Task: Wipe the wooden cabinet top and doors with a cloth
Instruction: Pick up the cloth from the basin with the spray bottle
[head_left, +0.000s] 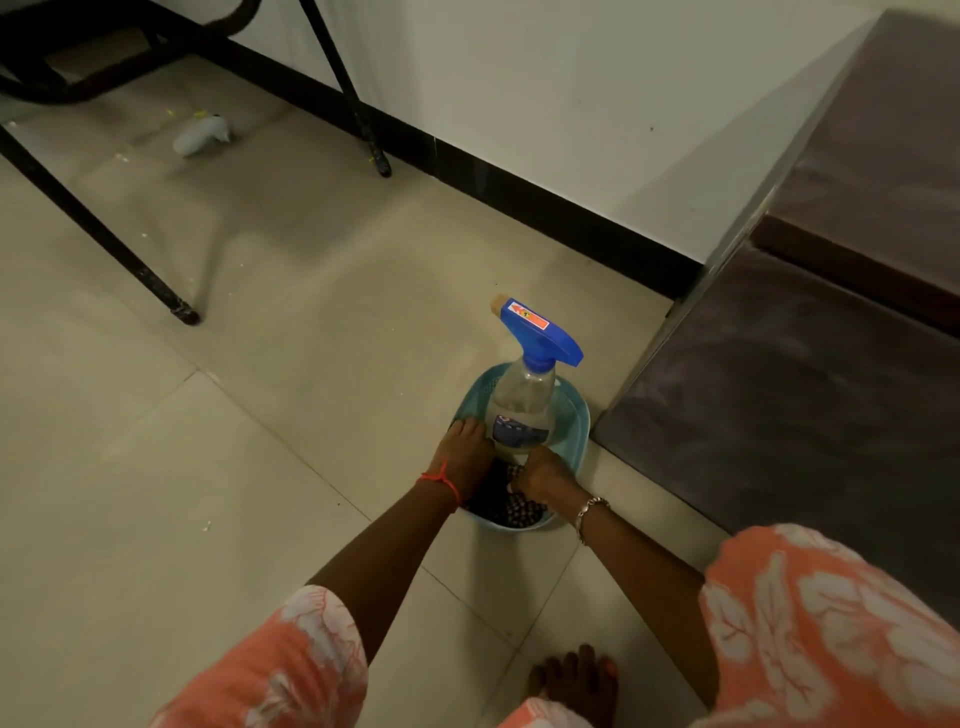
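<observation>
A light blue plastic basket stands on the tiled floor beside the dark wooden cabinet. In the basket a clear spray bottle with a blue trigger head stands upright, and a dark patterned cloth lies at the near end. My left hand rests on the basket's left rim against the bottle's base. My right hand is closed on the cloth, just below the bottle. The cabinet's top and side are in view at the right.
Black metal furniture legs stand at the left and at the back by the white wall. A small white object lies on the floor under them. My bare foot is at the bottom, close to the basket.
</observation>
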